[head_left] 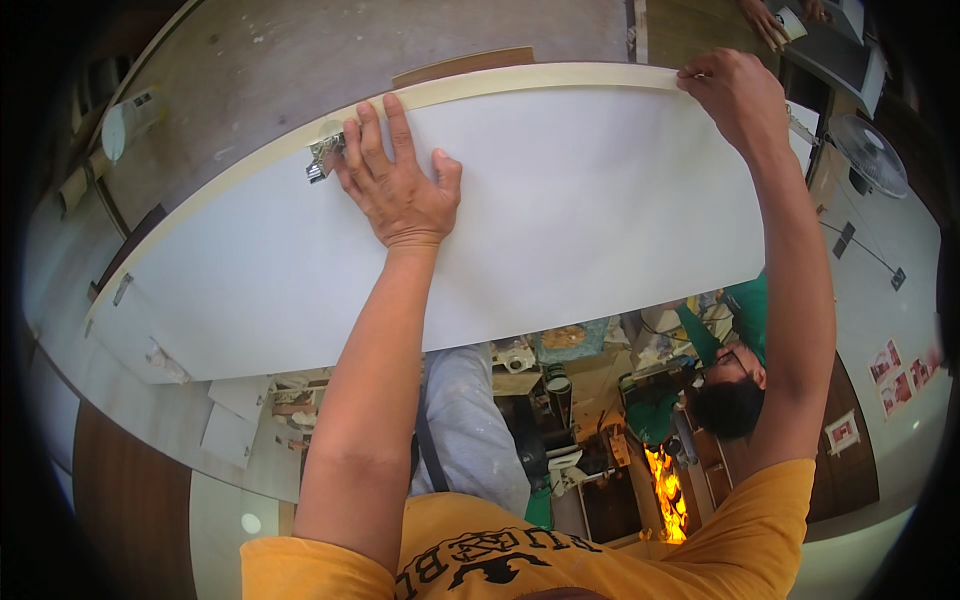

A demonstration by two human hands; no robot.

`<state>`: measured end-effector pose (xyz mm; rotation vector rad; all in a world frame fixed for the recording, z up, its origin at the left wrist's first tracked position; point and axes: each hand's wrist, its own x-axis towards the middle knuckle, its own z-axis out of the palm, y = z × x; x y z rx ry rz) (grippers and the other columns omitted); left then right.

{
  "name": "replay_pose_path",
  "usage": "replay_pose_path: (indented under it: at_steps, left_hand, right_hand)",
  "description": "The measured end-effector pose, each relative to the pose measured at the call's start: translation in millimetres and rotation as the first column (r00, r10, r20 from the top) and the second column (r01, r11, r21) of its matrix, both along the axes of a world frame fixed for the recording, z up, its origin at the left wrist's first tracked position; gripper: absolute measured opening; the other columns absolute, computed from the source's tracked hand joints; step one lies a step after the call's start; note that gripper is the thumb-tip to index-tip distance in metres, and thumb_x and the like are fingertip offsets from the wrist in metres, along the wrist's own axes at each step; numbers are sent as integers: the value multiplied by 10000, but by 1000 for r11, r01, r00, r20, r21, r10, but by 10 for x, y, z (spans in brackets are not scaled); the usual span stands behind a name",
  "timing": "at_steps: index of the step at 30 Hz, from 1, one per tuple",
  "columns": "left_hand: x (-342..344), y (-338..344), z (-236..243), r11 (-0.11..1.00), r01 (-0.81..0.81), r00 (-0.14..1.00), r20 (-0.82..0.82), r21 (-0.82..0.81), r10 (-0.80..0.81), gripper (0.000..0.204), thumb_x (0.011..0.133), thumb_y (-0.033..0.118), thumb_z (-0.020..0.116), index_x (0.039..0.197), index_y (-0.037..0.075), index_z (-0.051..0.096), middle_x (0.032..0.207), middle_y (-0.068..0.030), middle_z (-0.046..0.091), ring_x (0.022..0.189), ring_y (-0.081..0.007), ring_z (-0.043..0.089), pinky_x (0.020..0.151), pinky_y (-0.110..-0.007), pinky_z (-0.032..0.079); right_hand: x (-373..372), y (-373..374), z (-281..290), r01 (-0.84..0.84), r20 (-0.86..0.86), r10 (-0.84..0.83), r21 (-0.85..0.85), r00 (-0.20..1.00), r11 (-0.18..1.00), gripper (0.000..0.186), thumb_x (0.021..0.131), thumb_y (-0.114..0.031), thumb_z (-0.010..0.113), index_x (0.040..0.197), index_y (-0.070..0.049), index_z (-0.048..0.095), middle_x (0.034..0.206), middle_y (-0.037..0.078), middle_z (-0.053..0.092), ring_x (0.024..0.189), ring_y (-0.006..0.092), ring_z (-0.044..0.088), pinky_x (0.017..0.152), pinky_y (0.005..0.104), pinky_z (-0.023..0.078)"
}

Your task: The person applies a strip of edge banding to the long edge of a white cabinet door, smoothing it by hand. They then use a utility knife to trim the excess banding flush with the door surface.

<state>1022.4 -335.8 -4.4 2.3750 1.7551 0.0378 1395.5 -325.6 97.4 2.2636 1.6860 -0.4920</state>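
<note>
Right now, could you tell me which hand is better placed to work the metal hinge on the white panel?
The left hand, probably: its fingers already rest beside the metal hinge, while the right hand grips the white panel at its far edge.

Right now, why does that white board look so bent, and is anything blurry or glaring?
Head view: the fisheye lens bows the white panel and blacks out the corners; light is even and soft, with no harsh glare on the panel; both the left hand and right hand are sharp; the orange flame-like patch below is blown out.
</note>
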Motion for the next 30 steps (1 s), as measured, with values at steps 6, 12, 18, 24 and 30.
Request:
replay_pose_path:
  at_steps: [6, 12, 18, 24, 30]
  left_hand:
    - [19, 5, 28, 1000, -9, 1000, 1, 4, 9, 847, 886, 407, 547, 1668, 171, 320, 1663, -112, 294, 1574, -302, 207, 1290, -576, 139]
    - [12, 1, 18, 1000, -14, 1000, -2, 6, 14, 849, 885, 409, 545, 1668, 175, 317, 1665, -103, 293, 1574, -297, 205, 1291, -576, 139]
    - [20, 9, 15, 1000, -14, 1000, 8, 13, 14, 844, 885, 403, 539, 1668, 180, 316, 1661, -96, 301, 1572, -296, 217, 1293, -577, 137]
    - [43, 7, 36, 1000, -12, 1000, 14, 8, 12, 839, 890, 401, 532, 1669, 181, 312, 1665, -94, 296, 1573, -295, 217, 1294, -577, 135]
    - [20, 11, 24, 1000, -18, 1000, 13, 7, 18, 840, 892, 403, 531, 1671, 180, 308, 1679, -89, 279, 1579, -290, 208, 1298, -565, 129]
  right_hand:
    - [-9, -7, -8, -15, 20, 16, -9, 1000, 1000, 167, 864, -262, 768, 961, -142, 831, 854, 84, 766, 846, 301, 720, 750, 412, 574]
    - [-28, 14, 3, -23, 22, 23, -16, 999, 1000, 162, 864, -252, 764, 966, -147, 833, 856, 84, 767, 847, 305, 719, 754, 416, 576]
    - [-13, -10, -50, 22, 2, -22, -2, 1000, 1000, 159, 854, -234, 768, 967, -145, 836, 871, 91, 770, 856, 313, 721, 766, 422, 578]
    - [40, -33, -55, -24, 24, 24, -3, 999, 1000, 206, 892, -288, 742, 993, -133, 833, 908, 71, 774, 860, 298, 720, 793, 403, 566]
    - [-50, 15, -17, 19, 7, -18, -33, 1000, 999, 206, 882, -278, 748, 991, -125, 832, 901, 86, 770, 848, 308, 717, 783, 412, 568]
